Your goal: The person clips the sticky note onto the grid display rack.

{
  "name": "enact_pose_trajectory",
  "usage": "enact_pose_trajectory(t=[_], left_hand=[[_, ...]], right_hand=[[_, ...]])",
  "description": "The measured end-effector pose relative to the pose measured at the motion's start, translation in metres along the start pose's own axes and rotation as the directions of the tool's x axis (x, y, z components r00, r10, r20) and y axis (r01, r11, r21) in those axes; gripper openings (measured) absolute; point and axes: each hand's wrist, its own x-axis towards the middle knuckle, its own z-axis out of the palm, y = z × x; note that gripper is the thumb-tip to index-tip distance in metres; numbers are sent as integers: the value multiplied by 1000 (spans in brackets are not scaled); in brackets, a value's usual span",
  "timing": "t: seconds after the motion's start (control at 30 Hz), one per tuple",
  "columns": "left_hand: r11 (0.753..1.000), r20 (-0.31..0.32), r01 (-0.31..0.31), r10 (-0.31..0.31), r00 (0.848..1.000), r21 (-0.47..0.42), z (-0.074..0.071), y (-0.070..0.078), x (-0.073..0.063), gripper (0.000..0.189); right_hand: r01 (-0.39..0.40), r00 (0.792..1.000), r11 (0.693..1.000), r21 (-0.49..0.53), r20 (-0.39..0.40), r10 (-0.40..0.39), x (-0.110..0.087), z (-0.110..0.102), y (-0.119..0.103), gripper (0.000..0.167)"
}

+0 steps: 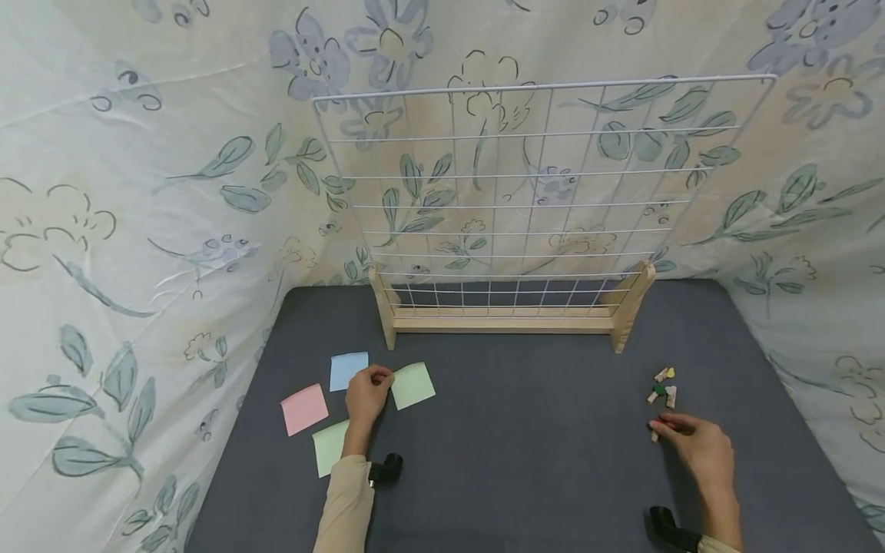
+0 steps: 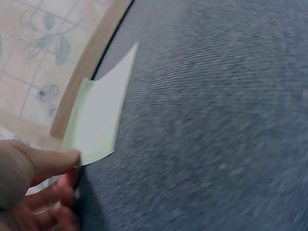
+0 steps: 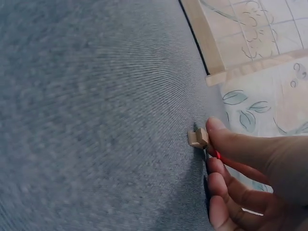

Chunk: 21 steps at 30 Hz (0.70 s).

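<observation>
My left hand [image 1: 368, 399] pinches the edge of a pale green sticky note [image 1: 414, 385] between thumb and fingers. In the left wrist view this note [image 2: 103, 108] is tilted up and slightly curved above the dark cloth. On the right, my right hand [image 1: 698, 449] pinches a small wooden clothespin [image 3: 201, 138] with a red part, partly hidden by the fingers. Just beyond it lie several small clothespins [image 1: 671, 395], with yellow and green bits showing among them. Near the left hand lie a blue note [image 1: 348, 370], a pink note [image 1: 304, 409] and another green note [image 1: 328, 445], partly covered by the wrist.
A white wire grid [image 1: 546, 173] stands upright in a wooden base [image 1: 505, 324] at the back of the dark table [image 1: 512, 430]. Floral cloth [image 1: 138, 269] hangs behind and along both sides.
</observation>
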Motion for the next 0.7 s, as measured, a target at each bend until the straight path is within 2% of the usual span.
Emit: enact_pose_trajectory(t=[0.1, 0.2, 0.3, 0.4, 0.53, 0.7], left_hand=[[998, 59, -10, 14, 998, -57, -5, 0, 0, 5], [986, 137, 18, 5, 991, -165, -10, -1, 0, 7], [956, 201, 65, -7, 980, -286, -12, -1, -1, 6], [912, 256, 141, -41, 966, -386, -13, 2, -2, 6], [865, 304, 225, -90, 948, -447, -13, 7, -2, 9], [846, 310, 241, -95, 946, -475, -13, 12, -3, 12]], right_hand=[[11, 1000, 1000, -16, -3, -11, 0, -1, -1, 36], [17, 1000, 1000, -7, 2, -17, 0, -2, -3, 34], [34, 999, 999, 24, 0, -34, 0, -2, -6, 36], [50, 999, 997, 54, -9, -49, -1, 0, -10, 41], [61, 998, 997, 45, -26, -60, -1, 2, -14, 39], [73, 997, 996, 54, -17, -72, 1, 3, -20, 34]])
